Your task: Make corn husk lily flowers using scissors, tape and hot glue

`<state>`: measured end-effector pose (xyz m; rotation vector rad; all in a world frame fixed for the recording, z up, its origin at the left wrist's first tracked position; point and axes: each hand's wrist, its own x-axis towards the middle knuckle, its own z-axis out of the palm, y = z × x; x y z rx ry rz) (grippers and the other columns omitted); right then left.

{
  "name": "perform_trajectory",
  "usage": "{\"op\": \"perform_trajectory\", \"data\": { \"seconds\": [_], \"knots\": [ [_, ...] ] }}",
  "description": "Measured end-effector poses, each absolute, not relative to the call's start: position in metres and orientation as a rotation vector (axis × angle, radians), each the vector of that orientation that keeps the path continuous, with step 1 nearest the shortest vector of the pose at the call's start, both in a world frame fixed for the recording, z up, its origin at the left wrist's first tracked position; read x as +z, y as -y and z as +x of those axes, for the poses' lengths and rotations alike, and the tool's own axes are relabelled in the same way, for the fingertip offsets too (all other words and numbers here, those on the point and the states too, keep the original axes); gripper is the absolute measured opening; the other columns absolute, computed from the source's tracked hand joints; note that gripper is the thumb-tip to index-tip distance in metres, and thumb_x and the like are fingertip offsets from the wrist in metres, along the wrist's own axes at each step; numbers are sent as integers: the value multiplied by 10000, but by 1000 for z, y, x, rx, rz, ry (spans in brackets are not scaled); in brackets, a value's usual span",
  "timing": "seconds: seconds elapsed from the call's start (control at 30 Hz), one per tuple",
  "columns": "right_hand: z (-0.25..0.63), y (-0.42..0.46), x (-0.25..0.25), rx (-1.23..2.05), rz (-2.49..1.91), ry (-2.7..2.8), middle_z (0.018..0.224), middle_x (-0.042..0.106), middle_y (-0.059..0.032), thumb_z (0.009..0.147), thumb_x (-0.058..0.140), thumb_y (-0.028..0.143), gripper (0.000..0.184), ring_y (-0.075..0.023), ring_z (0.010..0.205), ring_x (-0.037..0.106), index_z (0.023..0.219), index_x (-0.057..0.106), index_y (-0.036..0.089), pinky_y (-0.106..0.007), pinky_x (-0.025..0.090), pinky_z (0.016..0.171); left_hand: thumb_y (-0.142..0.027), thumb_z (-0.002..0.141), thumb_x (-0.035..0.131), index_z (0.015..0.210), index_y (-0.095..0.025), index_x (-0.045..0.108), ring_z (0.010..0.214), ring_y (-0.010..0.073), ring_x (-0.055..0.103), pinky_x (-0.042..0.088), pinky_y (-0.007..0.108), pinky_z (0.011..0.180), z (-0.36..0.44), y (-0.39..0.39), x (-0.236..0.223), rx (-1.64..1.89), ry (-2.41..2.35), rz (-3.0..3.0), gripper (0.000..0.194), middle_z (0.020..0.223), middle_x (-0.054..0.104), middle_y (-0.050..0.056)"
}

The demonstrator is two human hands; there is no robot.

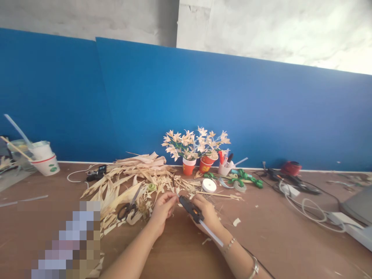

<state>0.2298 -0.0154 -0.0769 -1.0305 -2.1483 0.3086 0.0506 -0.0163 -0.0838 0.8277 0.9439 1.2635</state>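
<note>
My right hand (207, 211) is wrapped round a black hot glue gun (191, 208), and a whitish glue stick (211, 233) pokes out of its back end. The gun's nozzle points toward my left hand (163, 211). That hand is closed in a pinch close to the nozzle; whatever its fingertips hold is too small to make out. Left of it, black-handled scissors (126, 211) lie among dry corn husks (128, 178). A white spool (209, 185) stands just beyond my hands.
Husk flowers (188, 141) stand in red paper cups (189, 167) by the blue partition (232, 104). Right of them are a cup of pens (224, 169) and green ribbon (241, 180). Cables (308, 211) lie at the right, a white cup (46, 164) at the left. A blurred patch covers the lower left.
</note>
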Motion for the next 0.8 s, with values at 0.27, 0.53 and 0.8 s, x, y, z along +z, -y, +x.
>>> {"op": "perform_trajectory", "data": {
  "seconds": [0.27,0.53,0.8],
  "knots": [
    [230,15,-78,303,-1036,2141,742,520,-19,673,525,82,115,-141,638,516,708,537,191,-220,377,570,-473,580,742,729,-167,559,365,16,210,66,170,382,51,17,-82,1258,-954,823,386,429,334,-112],
    [230,16,-77,315,-1059,2151,750,525,-21,674,521,80,125,-145,653,521,723,552,190,-221,386,587,-467,596,739,729,-169,558,366,15,217,66,166,378,50,15,-86,1259,-938,844,374,444,340,-107],
    [231,16,-76,313,-1038,2152,762,531,-26,662,530,79,141,-154,661,528,738,556,195,-230,395,593,-473,609,729,734,-170,560,367,16,219,68,166,381,50,17,-85,1259,-939,852,369,447,346,-107]
  ]
}}
